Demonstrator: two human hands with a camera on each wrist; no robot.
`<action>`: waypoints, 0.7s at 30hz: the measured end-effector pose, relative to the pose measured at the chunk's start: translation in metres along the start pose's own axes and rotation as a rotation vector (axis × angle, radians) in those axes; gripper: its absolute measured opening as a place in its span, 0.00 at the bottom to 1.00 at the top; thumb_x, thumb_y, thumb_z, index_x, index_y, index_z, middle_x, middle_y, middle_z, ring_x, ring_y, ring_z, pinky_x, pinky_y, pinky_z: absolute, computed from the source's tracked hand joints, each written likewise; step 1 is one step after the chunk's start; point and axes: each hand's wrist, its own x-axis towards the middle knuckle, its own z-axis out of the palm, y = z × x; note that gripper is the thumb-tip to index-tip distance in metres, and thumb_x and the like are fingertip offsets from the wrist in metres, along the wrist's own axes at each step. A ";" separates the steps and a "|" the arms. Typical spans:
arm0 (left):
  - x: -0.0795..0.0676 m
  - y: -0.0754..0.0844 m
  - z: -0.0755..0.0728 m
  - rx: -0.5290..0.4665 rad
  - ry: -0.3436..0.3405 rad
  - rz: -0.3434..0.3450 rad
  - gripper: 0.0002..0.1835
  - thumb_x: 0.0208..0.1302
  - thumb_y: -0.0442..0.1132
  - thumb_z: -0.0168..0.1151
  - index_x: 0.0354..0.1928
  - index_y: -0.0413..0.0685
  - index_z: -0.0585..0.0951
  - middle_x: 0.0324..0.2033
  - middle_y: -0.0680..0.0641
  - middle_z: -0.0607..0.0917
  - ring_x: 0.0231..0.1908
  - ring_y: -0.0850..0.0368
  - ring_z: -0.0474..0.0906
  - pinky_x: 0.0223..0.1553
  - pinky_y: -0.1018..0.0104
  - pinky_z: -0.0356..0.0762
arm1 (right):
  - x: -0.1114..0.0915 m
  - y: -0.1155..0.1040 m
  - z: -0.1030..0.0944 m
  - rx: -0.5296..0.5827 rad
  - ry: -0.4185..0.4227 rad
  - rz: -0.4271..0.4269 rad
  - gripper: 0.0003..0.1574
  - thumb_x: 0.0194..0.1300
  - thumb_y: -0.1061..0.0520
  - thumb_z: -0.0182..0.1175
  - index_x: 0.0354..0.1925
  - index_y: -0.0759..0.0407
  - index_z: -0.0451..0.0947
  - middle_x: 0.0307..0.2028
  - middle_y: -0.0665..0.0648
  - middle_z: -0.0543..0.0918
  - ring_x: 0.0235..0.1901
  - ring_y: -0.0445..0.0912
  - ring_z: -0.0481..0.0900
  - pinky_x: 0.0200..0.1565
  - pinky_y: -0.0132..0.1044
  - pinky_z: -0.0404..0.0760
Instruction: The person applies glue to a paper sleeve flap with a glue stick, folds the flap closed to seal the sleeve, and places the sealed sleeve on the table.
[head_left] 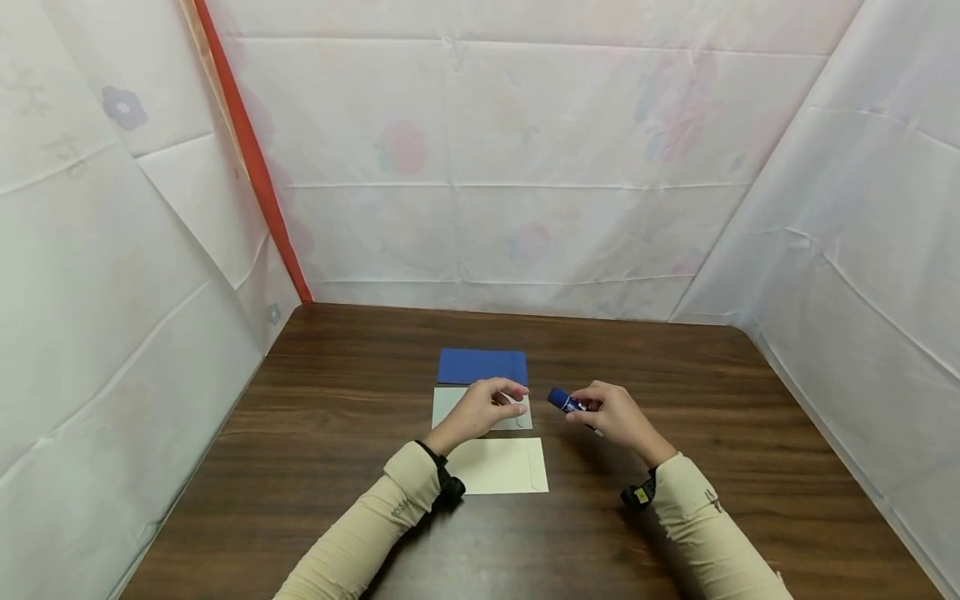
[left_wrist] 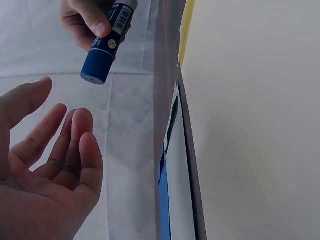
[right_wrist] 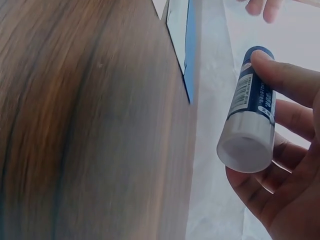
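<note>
My right hand (head_left: 613, 414) holds a glue stick (right_wrist: 247, 110) between thumb and fingers, above the table. The stick has a dark blue cap, a printed blue label and a white base; its capped end points toward my left hand (head_left: 483, 408). That left hand hovers over the pale grey-green envelope (head_left: 447, 403), fingers loosely bent and nothing in them. In the left wrist view a space separates its fingertips from the glue stick (left_wrist: 107, 45). Behind lies a blue envelope (head_left: 480, 367), and nearer me a cream envelope (head_left: 498, 467), partly covered by the left wrist.
The three envelopes lie in a column on a dark wood-grain table (head_left: 322, 433). White patterned sheeting (head_left: 487, 167) hangs at the back and both sides. A red strip (head_left: 255, 158) runs down the back left corner. Each wrist carries a black strapped camera.
</note>
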 end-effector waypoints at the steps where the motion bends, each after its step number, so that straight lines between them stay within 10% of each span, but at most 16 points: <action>1: 0.000 0.000 -0.001 0.005 0.001 0.000 0.16 0.65 0.41 0.64 0.52 0.44 0.83 0.47 0.41 0.85 0.40 0.55 0.81 0.41 0.67 0.79 | 0.000 0.001 -0.001 -0.004 0.000 0.008 0.19 0.56 0.54 0.72 0.44 0.62 0.86 0.29 0.51 0.79 0.27 0.39 0.70 0.29 0.30 0.71; 21: -0.005 -0.005 -0.014 0.051 0.037 -0.025 0.16 0.66 0.41 0.62 0.53 0.40 0.82 0.49 0.41 0.85 0.44 0.51 0.80 0.42 0.65 0.79 | 0.001 0.025 -0.004 -0.083 0.040 0.133 0.22 0.58 0.51 0.70 0.45 0.66 0.85 0.33 0.56 0.83 0.32 0.45 0.76 0.33 0.37 0.74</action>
